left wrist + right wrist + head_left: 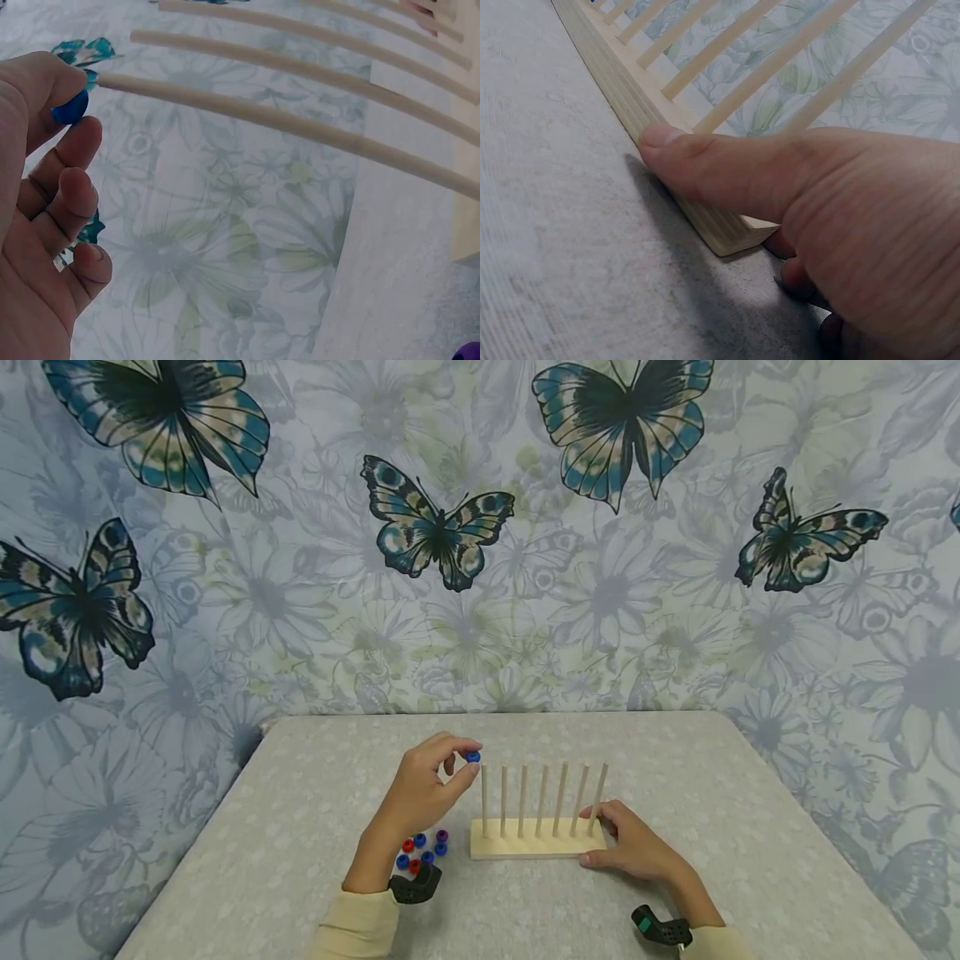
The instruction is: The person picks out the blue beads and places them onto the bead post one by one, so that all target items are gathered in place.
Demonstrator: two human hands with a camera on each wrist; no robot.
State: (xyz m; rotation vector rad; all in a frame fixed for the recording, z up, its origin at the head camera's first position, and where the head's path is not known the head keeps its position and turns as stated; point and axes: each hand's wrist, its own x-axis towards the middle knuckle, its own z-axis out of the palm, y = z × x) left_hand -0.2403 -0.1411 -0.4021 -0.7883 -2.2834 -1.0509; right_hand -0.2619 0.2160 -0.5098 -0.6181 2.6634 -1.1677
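Between thumb and index finger, my left hand [427,781] pinches a blue bead [472,757] at the tip of the leftmost wooden peg. In the left wrist view the blue bead [71,109] is partly covered by the fingers, right at the peg's end [112,80]. A pale wooden base [536,845] carries a row of several upright pegs, all bare. My right hand [630,847] grips the base's right end, thumb along the front edge, as the right wrist view also shows with the thumb [712,169] on the layered wood; its other fingers are mostly hidden there.
Several loose beads lie on the table left of the base, among them a red bead [408,845], a blue bead [402,862] and a purple bead [442,836]. A light patterned cloth [750,827] covers the table. Behind it stands a butterfly-patterned wall [465,643].
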